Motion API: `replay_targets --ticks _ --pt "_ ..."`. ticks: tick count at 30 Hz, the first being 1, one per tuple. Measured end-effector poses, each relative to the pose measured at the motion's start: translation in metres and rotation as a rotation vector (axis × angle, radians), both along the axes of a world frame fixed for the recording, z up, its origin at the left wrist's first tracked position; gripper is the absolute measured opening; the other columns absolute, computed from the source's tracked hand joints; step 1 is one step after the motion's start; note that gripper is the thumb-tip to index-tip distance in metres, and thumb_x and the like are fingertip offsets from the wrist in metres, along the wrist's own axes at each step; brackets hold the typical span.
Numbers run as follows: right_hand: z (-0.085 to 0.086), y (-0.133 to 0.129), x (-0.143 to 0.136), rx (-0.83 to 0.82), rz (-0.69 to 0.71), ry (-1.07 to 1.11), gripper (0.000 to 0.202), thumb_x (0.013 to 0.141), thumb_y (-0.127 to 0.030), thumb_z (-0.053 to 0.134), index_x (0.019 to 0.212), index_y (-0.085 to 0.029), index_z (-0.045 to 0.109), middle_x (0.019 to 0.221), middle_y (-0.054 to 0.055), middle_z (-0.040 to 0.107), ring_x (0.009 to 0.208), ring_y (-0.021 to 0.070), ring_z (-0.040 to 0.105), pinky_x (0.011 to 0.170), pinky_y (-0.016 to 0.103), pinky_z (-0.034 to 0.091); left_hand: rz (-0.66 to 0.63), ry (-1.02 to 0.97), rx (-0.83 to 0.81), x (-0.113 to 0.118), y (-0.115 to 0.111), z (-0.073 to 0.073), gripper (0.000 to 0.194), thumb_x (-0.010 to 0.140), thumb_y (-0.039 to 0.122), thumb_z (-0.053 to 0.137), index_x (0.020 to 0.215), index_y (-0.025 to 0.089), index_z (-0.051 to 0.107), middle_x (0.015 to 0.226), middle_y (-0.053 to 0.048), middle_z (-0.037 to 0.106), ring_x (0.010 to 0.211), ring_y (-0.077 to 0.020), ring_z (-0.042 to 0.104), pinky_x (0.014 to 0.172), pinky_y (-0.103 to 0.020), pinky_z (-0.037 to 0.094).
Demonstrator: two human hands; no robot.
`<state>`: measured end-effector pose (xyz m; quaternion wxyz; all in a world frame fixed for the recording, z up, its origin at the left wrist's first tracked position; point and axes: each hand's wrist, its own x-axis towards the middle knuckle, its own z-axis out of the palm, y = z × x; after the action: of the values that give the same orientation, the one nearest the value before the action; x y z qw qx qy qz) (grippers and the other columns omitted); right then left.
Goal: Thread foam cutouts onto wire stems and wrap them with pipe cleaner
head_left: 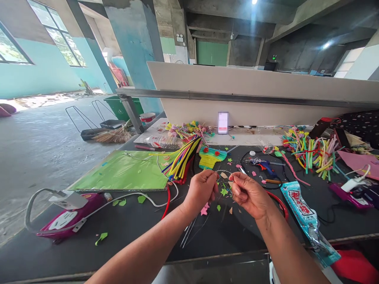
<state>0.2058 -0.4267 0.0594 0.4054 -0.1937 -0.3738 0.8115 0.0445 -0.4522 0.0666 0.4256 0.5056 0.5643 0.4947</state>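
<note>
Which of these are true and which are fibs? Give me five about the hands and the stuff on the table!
1. The left hand and right hand pinch a thin strand. True.
2. The green sheet is right of both hands. False: it lies to their left.
3. The phone stands upright with its screen lit. True.
4. The right hand holds the blue glue gun. False: it lies on the table.
5. The light-blue packet is beside the right forearm. True.

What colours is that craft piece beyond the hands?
Craft piece: turquoise above, yellow below, red decorations; head view.
</note>
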Motion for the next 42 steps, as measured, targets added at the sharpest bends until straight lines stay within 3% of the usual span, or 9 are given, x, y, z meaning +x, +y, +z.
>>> replay_targets --ticks 4,10,17,24,27,30,35,39,42 --pt "-0.004 0.005 0.001 -0.013 -0.078 0.025 0.01 0.08 -0.022 0.065 0.085 -0.014 0.064 0.053 -0.004 0.049 0.041 0.001 0.026 0.04 0.014 0.021 -0.033 -0.043 -0.033 0.001 0.001 0.001 0.019 0.081 0.031 0.043 0.075 0.018 0.055 0.047 0.005 0.051 0.028 -0.0091 0.044 0.025 -0.017 0.031" --pt "-0.007 0.019 0.018 -0.025 -0.05 -0.063 0.012 0.078 -0.024 0.066 0.081 -0.012 0.065 0.054 -0.003 0.05 0.04 0.001 0.024 0.039 0.013 0.019 -0.362 -0.161 -0.123 -0.015 0.008 0.003 0.029 0.082 0.043 0.049 0.087 0.016 0.056 0.054 0.002 0.057 0.032 -0.0089 0.048 0.029 -0.018 0.037" --pt "-0.012 0.026 0.021 0.025 -0.001 -0.103 0.012 0.078 -0.025 0.067 0.082 -0.014 0.063 0.054 -0.004 0.05 0.04 0.0011 0.023 0.038 0.014 0.017 -0.491 -0.258 -0.153 -0.023 0.01 0.002 0.03 0.081 0.046 0.053 0.09 0.018 0.051 0.055 0.002 0.058 0.033 -0.0087 0.05 0.03 -0.017 0.037" --pt "-0.014 0.025 0.02 0.036 -0.024 -0.061 0.013 0.077 -0.026 0.068 0.078 -0.014 0.062 0.052 -0.005 0.047 0.04 0.0012 0.021 0.038 0.015 0.016 -0.5 -0.238 -0.132 -0.02 0.01 -0.001 0.026 0.081 0.043 0.053 0.084 0.017 0.05 0.052 0.003 0.056 0.031 -0.0091 0.048 0.028 -0.017 0.037" --pt "-0.01 0.023 0.02 0.042 -0.051 -0.116 0.018 0.075 -0.029 0.07 0.081 -0.014 0.064 0.057 -0.002 0.054 0.041 0.0015 0.026 0.039 0.016 0.018 -0.475 -0.269 -0.112 -0.021 0.011 -0.001 0.028 0.083 0.045 0.051 0.088 0.017 0.052 0.054 0.002 0.056 0.032 -0.0077 0.046 0.028 -0.016 0.035" --pt "-0.008 0.024 0.021 0.035 -0.098 -0.124 0.028 0.077 -0.037 0.067 0.096 -0.016 0.065 0.08 0.006 0.067 0.045 0.0036 0.037 0.042 0.018 0.028 -0.427 -0.317 -0.073 -0.022 0.013 0.0 0.031 0.083 0.047 0.05 0.09 0.016 0.052 0.056 0.002 0.056 0.033 -0.0066 0.045 0.028 -0.015 0.033" --pt "-0.01 0.021 0.016 0.053 -0.141 -0.202 0.032 0.08 -0.041 0.062 0.105 -0.019 0.063 0.104 0.01 0.067 0.08 0.0145 0.061 0.061 0.023 0.042 -0.324 -0.455 0.018 -0.023 0.015 0.001 0.03 0.082 0.046 0.053 0.088 0.017 0.051 0.062 0.001 0.058 0.041 -0.007 0.048 0.034 -0.015 0.036" --pt "-0.012 0.007 0.0 0.218 -0.037 -0.351 0.032 0.079 -0.04 0.064 0.104 -0.019 0.064 0.101 0.007 0.067 0.091 0.0165 0.059 0.072 0.026 0.041 -0.297 -0.514 0.062 -0.019 0.014 -0.001 0.028 0.081 0.044 0.055 0.086 0.016 0.053 0.066 -0.001 0.06 0.045 -0.0075 0.052 0.039 -0.017 0.038" --pt "-0.016 0.001 -0.01 0.262 -0.01 -0.386 0.027 0.072 -0.036 0.071 0.09 -0.017 0.067 0.078 0.002 0.064 0.064 0.0111 0.055 0.06 0.024 0.039 -0.301 -0.524 0.058 -0.018 0.012 0.0 0.028 0.079 0.043 0.059 0.082 0.015 0.054 0.069 -0.002 0.061 0.046 -0.0075 0.052 0.039 -0.017 0.038"
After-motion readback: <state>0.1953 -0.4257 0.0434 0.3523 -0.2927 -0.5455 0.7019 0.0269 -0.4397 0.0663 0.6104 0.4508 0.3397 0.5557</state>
